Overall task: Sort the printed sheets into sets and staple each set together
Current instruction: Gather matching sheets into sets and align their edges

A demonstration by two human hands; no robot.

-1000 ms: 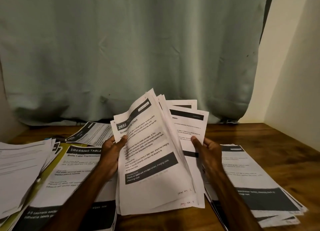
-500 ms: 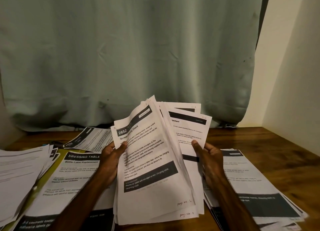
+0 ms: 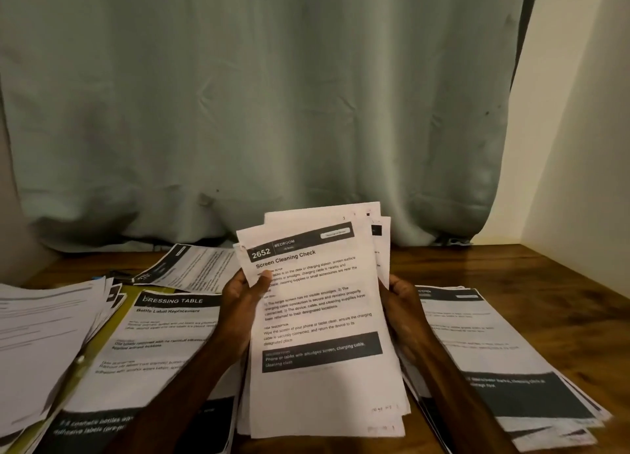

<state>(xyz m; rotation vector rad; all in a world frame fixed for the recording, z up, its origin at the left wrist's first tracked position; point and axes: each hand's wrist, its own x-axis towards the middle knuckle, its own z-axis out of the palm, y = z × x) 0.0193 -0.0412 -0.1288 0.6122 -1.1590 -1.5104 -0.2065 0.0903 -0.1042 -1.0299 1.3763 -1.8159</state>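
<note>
I hold a bundle of printed sheets (image 3: 320,320) upright above the wooden table; its top page reads "2652 Screen Cleaning Check". My left hand (image 3: 240,305) grips the bundle's left edge, thumb on the front page. My right hand (image 3: 400,303) grips the right edge, fingers behind the sheets. The sheets lie gathered into one fairly even stack, with a few back pages poking out at the top right. No stapler is in view.
A "Dressing Table" stack (image 3: 160,344) lies on a yellow-green folder (image 3: 128,291) at left, a fanned pile (image 3: 41,337) at far left, one sheet (image 3: 191,269) behind. Another stack (image 3: 494,361) lies at right. A curtain (image 3: 272,112) hangs behind; a wall (image 3: 579,146) stands right.
The fanned-out sheets have been pushed together: my right hand moved left and closed the spread pages behind the front page into one stack. The view has tilted slightly.
</note>
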